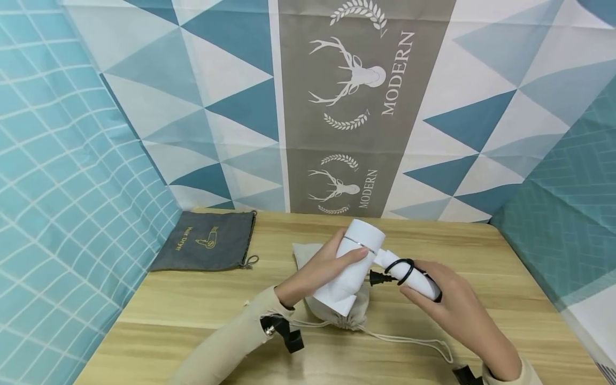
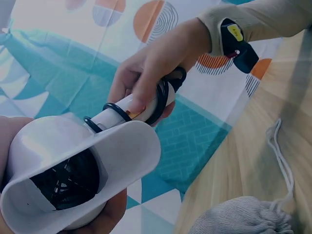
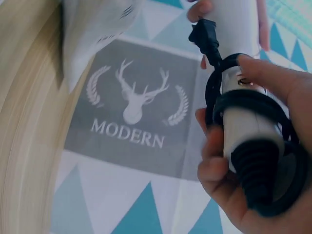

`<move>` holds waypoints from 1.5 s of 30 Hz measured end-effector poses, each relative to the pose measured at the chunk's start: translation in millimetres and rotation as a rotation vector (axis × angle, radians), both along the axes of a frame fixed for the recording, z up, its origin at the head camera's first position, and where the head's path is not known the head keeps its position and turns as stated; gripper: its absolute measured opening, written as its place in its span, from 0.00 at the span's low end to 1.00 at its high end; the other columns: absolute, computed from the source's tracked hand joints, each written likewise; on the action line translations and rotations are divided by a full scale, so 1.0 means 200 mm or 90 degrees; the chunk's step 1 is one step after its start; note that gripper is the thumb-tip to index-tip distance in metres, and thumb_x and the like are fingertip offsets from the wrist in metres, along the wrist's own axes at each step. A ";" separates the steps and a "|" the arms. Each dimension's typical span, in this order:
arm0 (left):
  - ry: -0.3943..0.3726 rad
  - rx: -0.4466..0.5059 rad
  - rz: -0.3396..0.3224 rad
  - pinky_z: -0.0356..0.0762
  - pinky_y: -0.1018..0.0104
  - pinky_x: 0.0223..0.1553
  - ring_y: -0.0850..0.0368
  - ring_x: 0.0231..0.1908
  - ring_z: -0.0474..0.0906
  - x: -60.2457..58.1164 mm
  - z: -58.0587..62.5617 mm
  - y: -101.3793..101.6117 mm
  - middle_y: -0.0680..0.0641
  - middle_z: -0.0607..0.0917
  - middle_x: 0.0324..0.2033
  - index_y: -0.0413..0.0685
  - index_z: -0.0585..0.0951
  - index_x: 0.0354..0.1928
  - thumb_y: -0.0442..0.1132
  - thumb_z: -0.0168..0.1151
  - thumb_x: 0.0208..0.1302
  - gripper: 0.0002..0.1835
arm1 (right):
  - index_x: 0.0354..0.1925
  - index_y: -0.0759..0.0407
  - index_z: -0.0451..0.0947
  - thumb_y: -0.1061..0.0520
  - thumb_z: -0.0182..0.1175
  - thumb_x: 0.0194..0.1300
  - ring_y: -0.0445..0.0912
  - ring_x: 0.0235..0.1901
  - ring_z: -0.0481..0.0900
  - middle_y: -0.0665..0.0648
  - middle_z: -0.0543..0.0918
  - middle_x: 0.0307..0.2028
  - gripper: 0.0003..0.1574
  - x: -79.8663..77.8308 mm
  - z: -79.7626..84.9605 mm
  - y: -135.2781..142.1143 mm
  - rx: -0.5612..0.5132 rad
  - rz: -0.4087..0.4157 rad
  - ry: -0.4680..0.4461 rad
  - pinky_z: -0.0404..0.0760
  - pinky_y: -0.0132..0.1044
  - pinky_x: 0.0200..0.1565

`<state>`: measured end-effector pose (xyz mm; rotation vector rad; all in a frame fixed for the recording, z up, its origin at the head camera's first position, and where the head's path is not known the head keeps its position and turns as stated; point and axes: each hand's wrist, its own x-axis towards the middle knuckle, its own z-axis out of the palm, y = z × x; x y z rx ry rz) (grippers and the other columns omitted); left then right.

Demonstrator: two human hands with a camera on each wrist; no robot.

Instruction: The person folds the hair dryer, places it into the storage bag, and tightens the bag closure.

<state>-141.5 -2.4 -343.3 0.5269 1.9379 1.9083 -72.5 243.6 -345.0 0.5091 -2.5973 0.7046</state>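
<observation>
A white hair dryer (image 1: 364,235) is held up between both hands above the table. My left hand (image 1: 327,267) wraps round its barrel, thumb lying along the top. The wide nozzle (image 2: 134,144) shows in the left wrist view, a dark grille inside its mouth. At the other end, my right hand (image 1: 449,297) grips the handle (image 1: 420,284). Black cord (image 3: 248,100) is wound round that handle, and its two-pin plug (image 3: 204,38) sticks out beside it. Beneath the dryer lies a pale drawstring bag (image 1: 362,309), partly hidden by the dryer and left arm.
On the wooden table (image 1: 486,256), a flat dark grey pouch (image 1: 192,254) printed with a dryer picture lies at the back left. The pale bag's drawstring (image 1: 404,339) trails to the right. Patterned cloth walls (image 1: 240,107) rise behind and at both sides.
</observation>
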 end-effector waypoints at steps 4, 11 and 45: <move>0.029 0.001 -0.016 0.78 0.54 0.25 0.51 0.31 0.79 0.05 0.04 -0.07 0.44 0.77 0.39 0.65 0.58 0.61 0.54 0.58 0.57 0.31 | 0.50 0.45 0.71 0.47 0.62 0.56 0.36 0.24 0.73 0.44 0.78 0.34 0.22 0.02 0.03 -0.02 -0.064 0.066 -0.092 0.72 0.30 0.22; 0.108 -0.019 -0.046 0.79 0.56 0.25 0.54 0.31 0.79 0.11 0.14 -0.16 0.42 0.75 0.39 0.56 0.58 0.61 0.47 0.56 0.61 0.28 | 0.53 0.45 0.68 0.56 0.55 0.63 0.40 0.24 0.76 0.49 0.78 0.31 0.19 -0.01 0.05 -0.02 -0.171 0.226 -0.277 0.75 0.34 0.22; 0.350 -0.143 0.011 0.76 0.70 0.25 0.66 0.28 0.76 0.45 0.40 -0.37 0.56 0.77 0.34 0.56 0.56 0.62 0.45 0.61 0.55 0.34 | 0.43 0.49 0.69 0.61 0.55 0.62 0.36 0.12 0.70 0.48 0.73 0.24 0.12 0.20 0.14 -0.38 -0.229 0.247 -0.228 0.70 0.31 0.14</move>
